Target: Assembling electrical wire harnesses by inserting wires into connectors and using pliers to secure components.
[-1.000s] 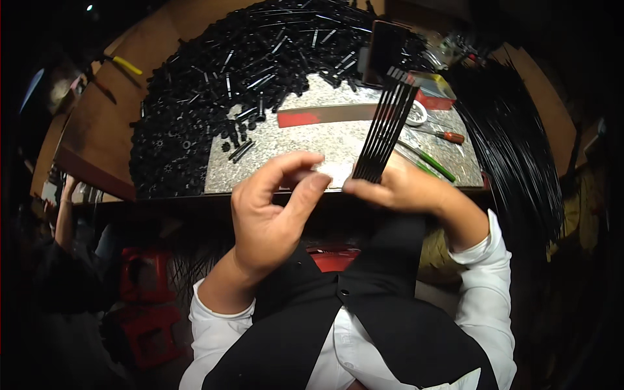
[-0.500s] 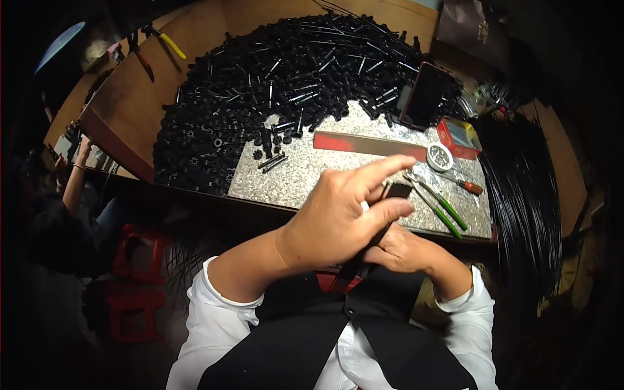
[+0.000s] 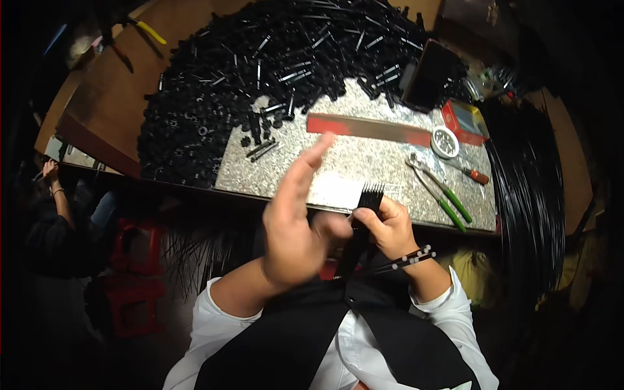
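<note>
Beyond right fingers [image 3: 392, 208]: round white dish [image 3: 444, 156] holding small bits [image 3: 444, 140]. Right hand [image 3: 394, 231] grasps slim black rods [image 3: 372, 197], flat row; left hand [image 3: 296, 231] spread, released.

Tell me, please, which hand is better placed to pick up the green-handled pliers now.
Probably the left hand: it looks open and empty, though blurred. The right hand is nearer to the green-handled pliers, but it grips a bundle of thin black rods.

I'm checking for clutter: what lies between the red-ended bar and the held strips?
The head view shows bare benchtop between the bar and strips in the right hand.
</note>
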### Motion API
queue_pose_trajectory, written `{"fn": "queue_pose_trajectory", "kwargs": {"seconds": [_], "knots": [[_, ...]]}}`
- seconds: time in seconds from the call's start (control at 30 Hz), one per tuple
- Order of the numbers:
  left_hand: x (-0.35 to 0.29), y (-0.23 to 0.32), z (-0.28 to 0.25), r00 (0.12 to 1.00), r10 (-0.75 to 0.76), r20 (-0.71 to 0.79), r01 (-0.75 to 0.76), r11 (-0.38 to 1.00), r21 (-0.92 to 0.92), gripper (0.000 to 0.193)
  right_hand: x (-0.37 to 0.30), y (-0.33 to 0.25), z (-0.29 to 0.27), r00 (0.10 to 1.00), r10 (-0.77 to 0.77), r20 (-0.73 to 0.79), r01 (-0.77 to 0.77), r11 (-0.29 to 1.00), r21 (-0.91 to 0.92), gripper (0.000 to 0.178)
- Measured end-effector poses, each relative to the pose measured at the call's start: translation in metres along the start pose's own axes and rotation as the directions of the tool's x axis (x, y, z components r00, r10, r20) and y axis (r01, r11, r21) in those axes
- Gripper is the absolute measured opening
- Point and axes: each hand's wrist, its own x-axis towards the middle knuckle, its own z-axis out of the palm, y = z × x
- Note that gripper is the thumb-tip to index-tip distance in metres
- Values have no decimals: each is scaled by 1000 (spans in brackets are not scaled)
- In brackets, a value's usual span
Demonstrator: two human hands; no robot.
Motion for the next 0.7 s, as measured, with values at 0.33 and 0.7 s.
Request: {"fn": "queue_pose_trajectory", "kwargs": {"seconds": [0.33, 0.7], "knots": [[-15, -59, 21, 930, -363, -59, 301, 844, -444, 34, 0, 7, 2, 998, -43, 51, 38, 995, 91, 14], [-8, -55, 13, 954, -297, 23, 298, 954, -33, 28, 0, 5, 5, 999, -7, 36, 4, 996, 88, 14]]}}
